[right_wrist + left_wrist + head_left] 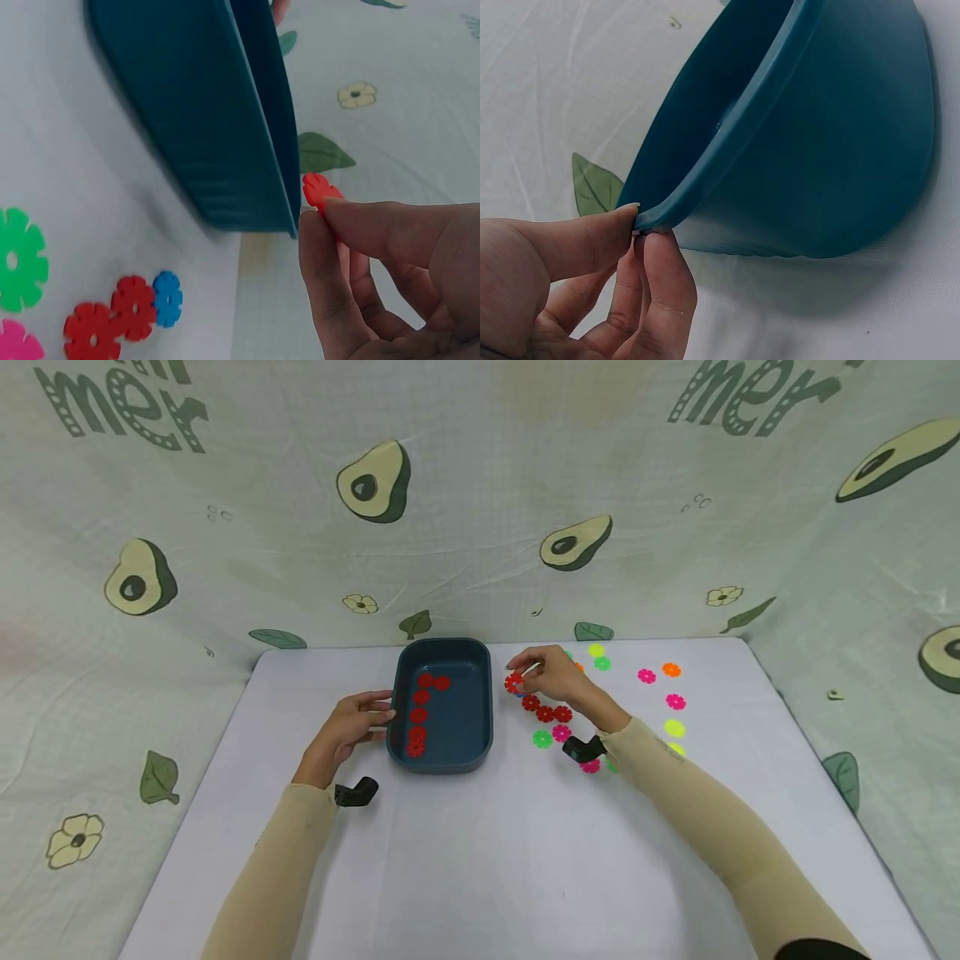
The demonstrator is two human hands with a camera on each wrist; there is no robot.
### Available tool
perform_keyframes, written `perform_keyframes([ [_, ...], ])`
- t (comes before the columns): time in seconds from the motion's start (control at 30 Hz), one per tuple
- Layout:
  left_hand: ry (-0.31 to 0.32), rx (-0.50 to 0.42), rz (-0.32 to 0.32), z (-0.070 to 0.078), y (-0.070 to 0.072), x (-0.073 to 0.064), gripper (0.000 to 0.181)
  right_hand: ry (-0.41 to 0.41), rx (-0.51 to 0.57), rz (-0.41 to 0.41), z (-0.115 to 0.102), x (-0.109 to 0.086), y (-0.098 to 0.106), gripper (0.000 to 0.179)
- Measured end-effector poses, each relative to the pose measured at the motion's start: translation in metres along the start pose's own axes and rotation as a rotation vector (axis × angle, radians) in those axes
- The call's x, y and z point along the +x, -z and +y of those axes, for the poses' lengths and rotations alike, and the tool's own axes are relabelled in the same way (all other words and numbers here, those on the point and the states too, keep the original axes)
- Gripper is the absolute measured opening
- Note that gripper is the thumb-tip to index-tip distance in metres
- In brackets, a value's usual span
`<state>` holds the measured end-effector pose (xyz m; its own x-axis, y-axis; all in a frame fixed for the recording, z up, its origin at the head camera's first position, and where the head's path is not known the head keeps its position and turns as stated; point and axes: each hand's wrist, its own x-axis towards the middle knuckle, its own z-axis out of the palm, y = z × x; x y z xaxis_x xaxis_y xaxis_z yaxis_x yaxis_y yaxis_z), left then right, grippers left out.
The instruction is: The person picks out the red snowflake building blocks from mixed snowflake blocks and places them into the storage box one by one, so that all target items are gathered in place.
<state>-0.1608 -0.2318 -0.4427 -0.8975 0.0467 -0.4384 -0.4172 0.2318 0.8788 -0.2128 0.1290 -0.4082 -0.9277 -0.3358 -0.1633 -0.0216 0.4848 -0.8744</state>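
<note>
A dark blue rectangular bin (467, 766) stands on the white table, with several red flower-shaped discs (419, 715) lying inside along its left side. My left hand (347, 727) pinches the bin's left rim between thumb and fingers, as the left wrist view shows close up. To the right of the bin, my right hand (553, 677) holds another red flower-shaped disc (318, 189) between thumb and index finger, raised above the tabletop. Below that hand lie more red discs (133, 307) and a blue disc (167, 298).
Green (542, 739), pink (676, 702), yellow (674, 728) and orange (671, 669) discs are scattered on the right half of the table (480, 860). Some are partly hidden beneath the right arm. A cloth printed with avocados (480, 485) hangs behind the table's back edge.
</note>
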Motion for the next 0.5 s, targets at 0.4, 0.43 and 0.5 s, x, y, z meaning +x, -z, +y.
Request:
perform_keyframes([
  [0.4, 0.000, -0.007, 0.003, 0.001, -0.001, -0.001, 0.058, 0.082, 0.036, -0.070, -0.016, 0.016, -0.027, 0.035],
  [0.43, -0.002, -0.009, 0.003, 0.001, -0.001, -0.001, 0.058, 0.089, 0.041, -0.076, -0.018, 0.018, -0.029, 0.036],
  [0.5, -0.002, -0.010, 0.005, 0.001, -0.001, -0.001, 0.058, 0.100, 0.055, -0.088, -0.021, 0.020, -0.033, 0.036],
])
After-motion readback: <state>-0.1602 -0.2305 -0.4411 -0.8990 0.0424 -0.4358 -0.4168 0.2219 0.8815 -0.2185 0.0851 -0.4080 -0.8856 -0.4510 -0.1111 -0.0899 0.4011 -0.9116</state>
